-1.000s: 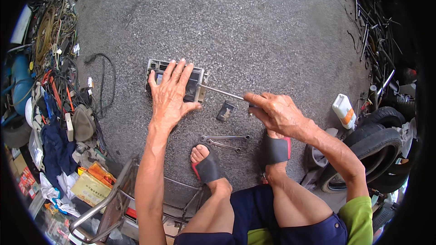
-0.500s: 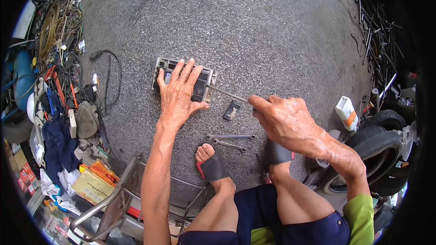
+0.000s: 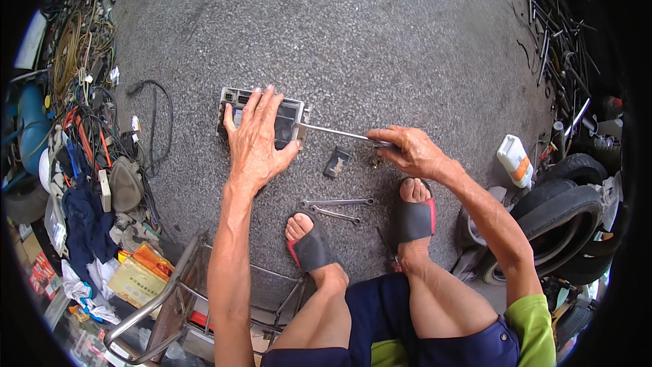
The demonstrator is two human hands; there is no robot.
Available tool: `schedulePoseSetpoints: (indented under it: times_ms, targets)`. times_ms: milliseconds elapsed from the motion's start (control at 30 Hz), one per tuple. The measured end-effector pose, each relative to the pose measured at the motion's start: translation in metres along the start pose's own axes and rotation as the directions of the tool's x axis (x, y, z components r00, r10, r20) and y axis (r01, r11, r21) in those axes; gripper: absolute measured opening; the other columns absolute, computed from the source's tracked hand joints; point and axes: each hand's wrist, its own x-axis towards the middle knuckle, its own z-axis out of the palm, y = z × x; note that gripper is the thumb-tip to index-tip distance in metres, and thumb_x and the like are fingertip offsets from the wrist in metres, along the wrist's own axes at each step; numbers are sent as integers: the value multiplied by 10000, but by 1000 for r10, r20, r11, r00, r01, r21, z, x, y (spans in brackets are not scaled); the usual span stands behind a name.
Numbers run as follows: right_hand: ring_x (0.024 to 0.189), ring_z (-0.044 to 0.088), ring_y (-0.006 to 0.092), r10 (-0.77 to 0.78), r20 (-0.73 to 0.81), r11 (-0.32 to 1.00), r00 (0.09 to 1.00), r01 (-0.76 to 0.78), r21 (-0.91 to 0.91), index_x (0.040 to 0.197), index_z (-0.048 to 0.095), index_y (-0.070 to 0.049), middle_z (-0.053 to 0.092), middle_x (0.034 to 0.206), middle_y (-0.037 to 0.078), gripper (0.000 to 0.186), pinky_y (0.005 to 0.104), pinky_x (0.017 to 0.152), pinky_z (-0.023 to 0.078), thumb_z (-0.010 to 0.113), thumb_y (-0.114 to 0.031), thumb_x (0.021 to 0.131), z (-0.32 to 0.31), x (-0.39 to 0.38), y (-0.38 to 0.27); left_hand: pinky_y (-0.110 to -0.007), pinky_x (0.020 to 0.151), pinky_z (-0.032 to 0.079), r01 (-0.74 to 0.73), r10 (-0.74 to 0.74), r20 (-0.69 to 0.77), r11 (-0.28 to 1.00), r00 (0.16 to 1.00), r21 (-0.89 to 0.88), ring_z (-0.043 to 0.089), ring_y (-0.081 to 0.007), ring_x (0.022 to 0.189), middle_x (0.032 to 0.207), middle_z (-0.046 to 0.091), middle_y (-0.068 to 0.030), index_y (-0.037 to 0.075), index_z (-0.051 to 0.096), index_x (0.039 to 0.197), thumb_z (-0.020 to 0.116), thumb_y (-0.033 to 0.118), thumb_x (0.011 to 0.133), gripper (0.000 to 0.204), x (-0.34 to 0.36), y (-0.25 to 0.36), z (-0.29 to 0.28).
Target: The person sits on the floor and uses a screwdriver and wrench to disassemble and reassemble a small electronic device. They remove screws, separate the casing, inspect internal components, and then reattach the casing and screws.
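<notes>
A flat electronic module (image 3: 291, 110) in a metal case, with sockets along its far edge and a dark cover, lies on the asphalt. My left hand (image 3: 255, 144) presses flat on top of it, fingers spread, hiding its middle. In my right hand (image 3: 413, 152) is a long metal-shafted screwdriver (image 3: 336, 132), held nearly level. Its tip meets the module's right edge; my fingers mostly hide the handle. A small black rectangular piece (image 3: 337, 162) rests on the ground between my hands. Nearer my feet lie two wrenches, a longer wrench (image 3: 337, 202) and a shorter wrench (image 3: 336, 215).
Cables, cloths and bags pile up on the left, beside a metal-framed stool (image 3: 183, 285). Tires (image 3: 553, 224), a white bottle (image 3: 515, 161) and a heap of metal rods (image 3: 557, 41) line the right. Another thin tool (image 3: 388, 248) lies by my right foot.
My right hand has moved away from my body, bringing the screwdriver closer to level. Its tip stays at the module's right edge. The left hand still presses on the module.
</notes>
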Motion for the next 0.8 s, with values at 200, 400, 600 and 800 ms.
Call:
schedulePoseSetpoints:
  times_ms: [200,400,600,800]
  targets:
    - [994,675,350,93,137,993,986,-101,56,1320,626,-106,705,1089,167,386,464,867,527,647,-227,954,-29,-1,-19,-639,1211,85,25,-25,-5,1000,1000,8,345,-280,1471,1546,443,-111,97,476,1454,779,320,701,842,-1,-1,1]
    - [1058,672,364,46,104,989,993,-60,134,1327,622,-99,706,1150,169,395,451,915,527,651,-223,952,-19,-2,-21,-645,1210,77,23,-23,12,1000,1000,0,334,-281,1477,1551,433,-125,80,473,1455,772,320,704,843,1,1,1]
    - [1083,676,251,145,199,954,969,-190,233,1343,625,-104,714,1174,122,414,424,951,534,677,-242,956,-11,-3,-21,-643,1207,89,28,-28,-20,999,999,-20,334,-291,1480,1552,433,-118,107,470,1450,757,270,668,849,0,-1,5]
    - [922,658,167,97,113,934,989,-129,332,1355,618,-88,714,998,89,426,365,834,539,680,-249,966,4,-12,-10,-648,1212,73,40,-40,0,999,999,-34,324,-295,1485,1559,419,-133,96,465,1457,742,267,650,870,2,2,4]
